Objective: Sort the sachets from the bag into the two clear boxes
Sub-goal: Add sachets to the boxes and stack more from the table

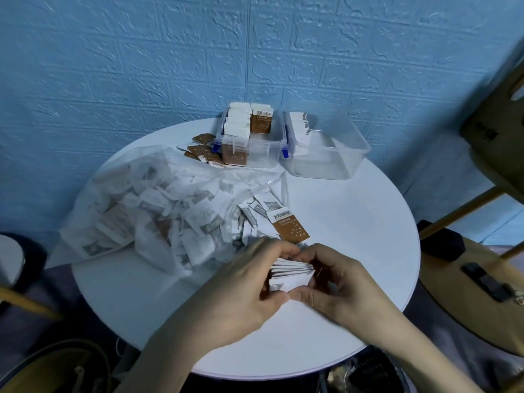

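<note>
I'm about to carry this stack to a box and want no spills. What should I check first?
1. Stack of sachets held by both hands, left and right: ok.
2. Edges squared: not ok, fanned.
3. Sachet type in stack: cannot tell.
4. Right clear box has room: ok.
5. Left clear box has room: ok, its right part is free.
6. Brown sachet beside the bag is clear of the hands: ok.

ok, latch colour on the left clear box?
Blue latches on the left clear box, seen in the head view.
</note>
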Demonstrator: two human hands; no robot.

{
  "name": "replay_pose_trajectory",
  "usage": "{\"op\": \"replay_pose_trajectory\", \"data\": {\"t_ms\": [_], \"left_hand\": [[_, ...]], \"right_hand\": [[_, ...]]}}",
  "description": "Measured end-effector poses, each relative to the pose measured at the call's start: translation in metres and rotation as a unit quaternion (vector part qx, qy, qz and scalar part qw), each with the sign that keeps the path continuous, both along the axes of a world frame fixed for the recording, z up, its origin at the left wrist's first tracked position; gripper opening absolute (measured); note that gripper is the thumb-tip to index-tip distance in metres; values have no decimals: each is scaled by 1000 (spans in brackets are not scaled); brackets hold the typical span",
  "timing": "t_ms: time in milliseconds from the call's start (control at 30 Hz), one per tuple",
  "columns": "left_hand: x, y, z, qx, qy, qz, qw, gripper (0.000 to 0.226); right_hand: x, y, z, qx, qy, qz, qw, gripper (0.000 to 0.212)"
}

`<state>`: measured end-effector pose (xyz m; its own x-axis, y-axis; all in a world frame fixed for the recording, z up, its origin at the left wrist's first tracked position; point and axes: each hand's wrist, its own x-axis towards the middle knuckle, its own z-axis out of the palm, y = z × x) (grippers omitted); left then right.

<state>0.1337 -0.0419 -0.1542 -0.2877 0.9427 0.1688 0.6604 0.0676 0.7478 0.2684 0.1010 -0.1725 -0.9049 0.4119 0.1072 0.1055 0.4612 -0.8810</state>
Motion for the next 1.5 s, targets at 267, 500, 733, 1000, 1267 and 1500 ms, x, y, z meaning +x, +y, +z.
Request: {"op": "replay_pose_trajectory", "data": {"t_ms": [267,500,733,1000,1267,1500], "left_hand": [[-4,-6,1,3,41,16,999,54],[-8,-7,-8,23,102,74,992,64],[-9,-3,-12,54,140,82,985,72],[-6,-4,-8,32,83,89,992,89],[-9,22,3,89,35,120,988,61],[-23,59,28,77,-116,111,984,37]], "right_hand": [[0,0,-1,-15,4,11,1000,33],[0,0,3,-1,-10,20,1000,32],[-4,-1,7,104,-39,28,993,44],[-10,0,16,217,-19,48,975,42],[-7,21,32,175,4,18,984,35],[-19,48,55,262,41,7,964,32]]}}
